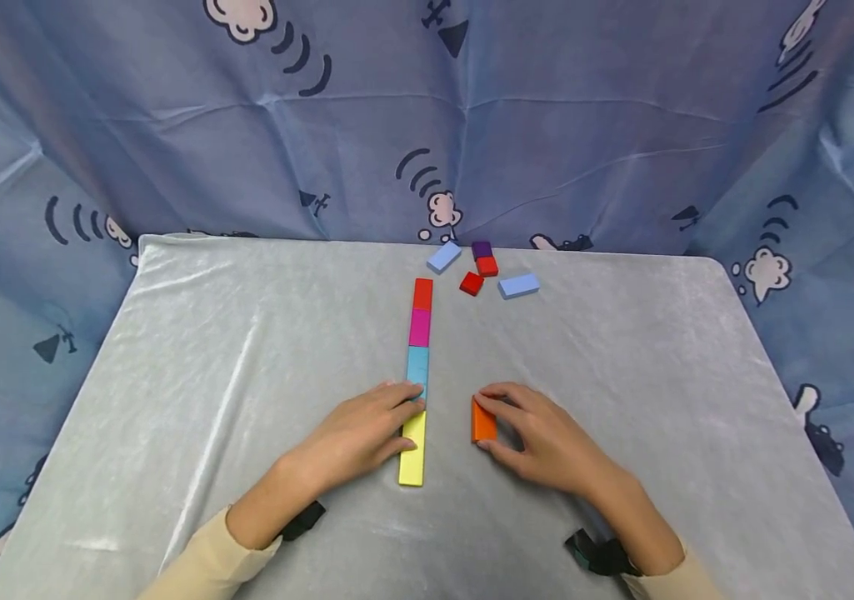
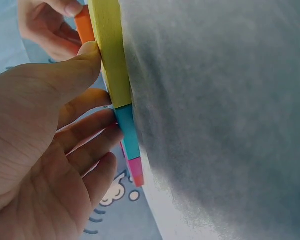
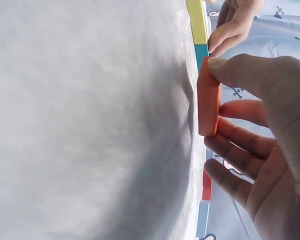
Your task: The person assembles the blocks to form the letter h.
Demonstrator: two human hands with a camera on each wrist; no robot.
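A straight row of blocks runs away from me on the cloth-covered table: yellow (image 1: 412,471), light blue (image 1: 417,363), magenta (image 1: 420,327) and red (image 1: 422,293) at the far end. My left hand (image 1: 357,435) lies along the row's left side, its thumb on the yellow block and its fingertips around the joint with the light blue one. To the right of the row, my right hand (image 1: 546,437) pinches an orange block (image 1: 484,423) lengthwise, thumb at the near end and index finger at the far end. The right wrist view shows the orange block (image 3: 208,102) close over the cloth.
Beyond the row lie loose blocks: two pale blue ones (image 1: 519,286), two red ones (image 1: 471,283) and a purple one (image 1: 481,249). A grey-white cloth (image 1: 621,350) covers the table. A patterned blue curtain (image 1: 367,133) hangs behind and at both sides.
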